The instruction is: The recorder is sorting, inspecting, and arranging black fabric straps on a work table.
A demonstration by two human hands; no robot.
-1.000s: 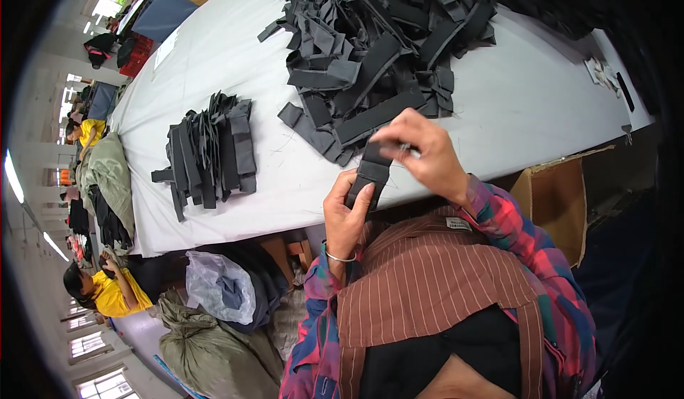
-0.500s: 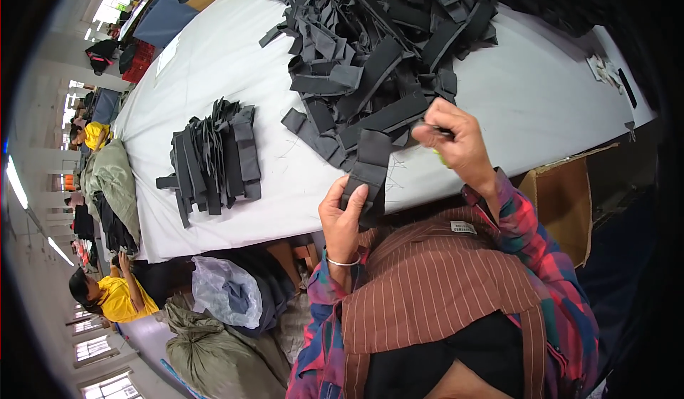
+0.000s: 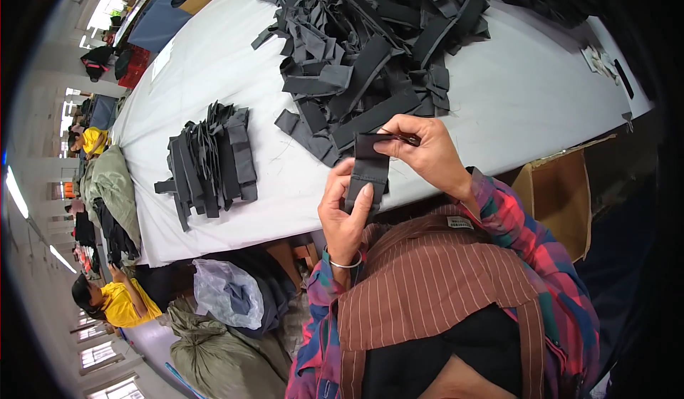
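Note:
My left hand [image 3: 343, 210] is closed round a short dark grey fabric strip [image 3: 370, 172], thumb on its front face, at the near edge of the table. The strip stands upright, with a stitched seam across its middle. At its top end the thumb and forefinger of my right hand [image 3: 426, 149] pinch the edge. A small dark tool [image 3: 410, 140] also sits within my right fingers; most of it is hidden, so its kind is unclear. Just beyond my hands lies a big loose heap of similar strips [image 3: 370, 64]. Farther left is a smaller bundle of strips [image 3: 211, 164], laid roughly side by side.
The table [image 3: 285, 214] has a white cover with loose thread ends on it. A cardboard box [image 3: 559, 206] stands below its edge at right. At lower left are a clear plastic bag [image 3: 226, 296] and a green cloth sack [image 3: 221, 356]. A person in yellow [image 3: 128, 301] is beyond.
My right hand has moved left and down from beside the heap, and its fingers now pinch the top of the strip. My left hand keeps its hold.

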